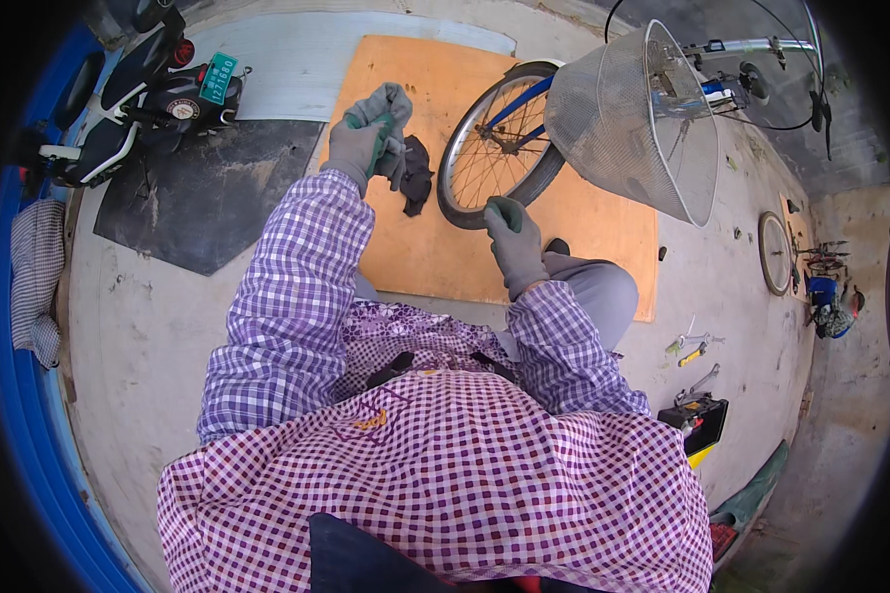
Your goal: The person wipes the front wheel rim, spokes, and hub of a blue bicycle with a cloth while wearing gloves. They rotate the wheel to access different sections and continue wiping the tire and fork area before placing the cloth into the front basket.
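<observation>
Both my hands wear grey work gloves with green palms. Raised over the board, my left hand (pixel 356 146) is closed round a crumpled grey cloth (pixel 391 102), part of which hangs past the fingers. My right hand (pixel 515 247) is closed too, its fingers curled in beside the lower edge of the bicycle's front tyre (pixel 462 213). Whatever those fingers hold, if anything, is hidden, and I cannot tell whether they touch the tyre. The spoked wheel (pixel 499 138) belongs to a bicycle with a blue fork (pixel 520 107). A black rag (pixel 418 178) lies left of the wheel.
An orange-brown board (pixel 415 262) lies under the wheel. The bicycle's wire mesh basket (pixel 603 124) juts out at the right. Wrenches (pixel 697 346) and a black toolbox (pixel 700 420) are on the floor to my right. A parked scooter (pixel 158 99) stands at far left, beside a dark mat (pixel 208 188).
</observation>
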A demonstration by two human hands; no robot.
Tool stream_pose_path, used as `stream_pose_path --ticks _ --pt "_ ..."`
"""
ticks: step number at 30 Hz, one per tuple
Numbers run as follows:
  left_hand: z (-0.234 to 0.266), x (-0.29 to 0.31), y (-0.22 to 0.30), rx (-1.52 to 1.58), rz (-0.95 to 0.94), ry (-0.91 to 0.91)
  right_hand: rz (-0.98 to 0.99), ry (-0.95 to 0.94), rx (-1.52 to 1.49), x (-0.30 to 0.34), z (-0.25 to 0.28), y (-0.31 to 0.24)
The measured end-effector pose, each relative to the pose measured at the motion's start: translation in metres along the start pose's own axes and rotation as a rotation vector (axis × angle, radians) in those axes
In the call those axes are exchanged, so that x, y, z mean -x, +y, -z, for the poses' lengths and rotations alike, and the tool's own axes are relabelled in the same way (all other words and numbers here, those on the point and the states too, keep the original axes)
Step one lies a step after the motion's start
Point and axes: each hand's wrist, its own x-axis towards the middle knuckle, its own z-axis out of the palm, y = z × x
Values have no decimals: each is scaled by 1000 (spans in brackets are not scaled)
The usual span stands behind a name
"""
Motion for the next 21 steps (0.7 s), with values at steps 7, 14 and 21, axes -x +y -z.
stream_pose_path --ticks 7,14,21 --pt "-17 3 -5 122 -115 -55 141 332 18 -41 29 -8" --pt "-22 6 -5 278 2 175 97 279 120 -54 39 -46" --pt "-36 12 -12 324 -169 182 356 232 -263 -5 30 -85"
